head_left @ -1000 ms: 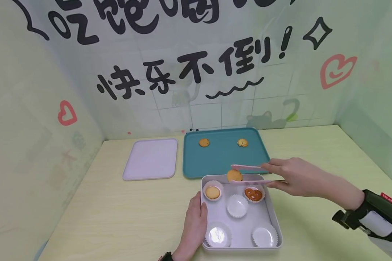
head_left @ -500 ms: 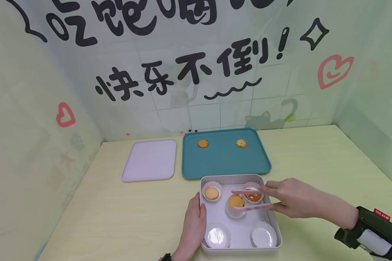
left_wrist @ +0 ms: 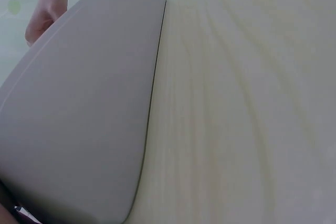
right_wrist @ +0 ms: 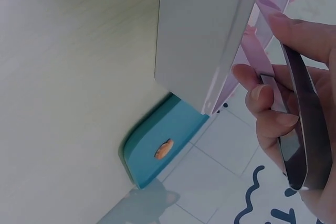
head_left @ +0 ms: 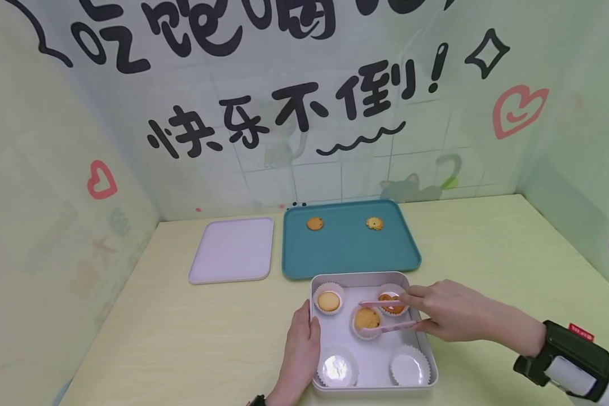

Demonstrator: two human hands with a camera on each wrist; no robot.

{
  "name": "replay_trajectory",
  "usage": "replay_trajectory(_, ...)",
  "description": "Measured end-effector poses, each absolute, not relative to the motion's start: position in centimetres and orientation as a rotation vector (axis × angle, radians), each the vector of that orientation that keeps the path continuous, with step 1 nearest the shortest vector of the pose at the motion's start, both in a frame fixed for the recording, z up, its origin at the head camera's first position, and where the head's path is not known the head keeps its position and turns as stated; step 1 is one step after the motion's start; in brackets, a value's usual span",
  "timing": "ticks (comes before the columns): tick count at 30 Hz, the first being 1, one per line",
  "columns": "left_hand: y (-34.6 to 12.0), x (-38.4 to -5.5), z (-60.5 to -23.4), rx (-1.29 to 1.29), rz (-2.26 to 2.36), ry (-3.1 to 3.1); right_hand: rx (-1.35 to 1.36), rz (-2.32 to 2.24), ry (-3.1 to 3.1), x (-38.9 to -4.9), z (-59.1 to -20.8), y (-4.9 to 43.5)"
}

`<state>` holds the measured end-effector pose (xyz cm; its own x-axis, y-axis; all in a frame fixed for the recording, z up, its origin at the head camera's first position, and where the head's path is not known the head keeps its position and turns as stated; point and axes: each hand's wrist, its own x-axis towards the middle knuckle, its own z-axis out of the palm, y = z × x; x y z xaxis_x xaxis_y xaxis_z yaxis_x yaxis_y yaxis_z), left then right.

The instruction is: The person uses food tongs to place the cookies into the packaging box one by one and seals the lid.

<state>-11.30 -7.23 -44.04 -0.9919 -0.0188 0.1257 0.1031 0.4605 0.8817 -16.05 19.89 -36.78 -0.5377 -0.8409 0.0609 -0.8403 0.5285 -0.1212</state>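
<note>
My right hand [head_left: 449, 310] holds a pair of tongs [right_wrist: 310, 129] with metal handles and pink arms. Their pink tips stand apart on either side of a round golden cookie [head_left: 367, 318], which lies in the middle paper cup [head_left: 357, 331] of a pale lilac box [head_left: 370, 372]. Against the box's left wall rests my left hand [head_left: 300, 347], fingers straight along the outside and thumb at the rim. A plain round cookie [head_left: 328, 301] fills the back left cup. Partly behind the tongs, a pretzel-shaped cookie [head_left: 395, 310] sits in the back right cup.
Two front paper cups [head_left: 338, 366] in the box hold no cookie. Behind the box lies a teal tray [head_left: 350, 251] with a round cookie [head_left: 314, 224] and a flower-shaped cookie [head_left: 374, 224]. A flat lilac tray [head_left: 232, 251] is at the back left. Printed walls enclose the table.
My right hand has brought the cookie in the tongs from the box's back edge forward into the middle cup. The tongs' tips now stand slightly off it. My left hand stays at the box.
</note>
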Motion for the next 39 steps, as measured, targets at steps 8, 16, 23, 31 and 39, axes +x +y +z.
replay_trajectory(8, -7.3, -11.3, -44.3, -0.075, -1.574, -2.573, -1.569, -0.123, 2.742, -16.4, -36.6, 19.3)
replay_trajectory(16, -7.2, -11.3, -44.1, -0.082, -1.579, -2.572, -1.557, -0.090, 2.725, -16.6, -36.3, 19.1)
replay_trajectory(23, -7.2, -11.3, -44.1, -0.079, -1.565, -2.577, -1.504, -0.104, 2.715, -16.6, -35.7, 19.2)
replay_trajectory(31, -7.2, -11.2, -44.2, -0.073, -1.552, -2.573, -1.486, -0.200, 2.776, -17.4, -32.9, 19.7)
replay_trajectory(39, -7.2, -11.2, -44.1, -0.074, -1.574, -2.562, -1.359, -0.087, 2.974, -22.2, -31.2, 20.1)
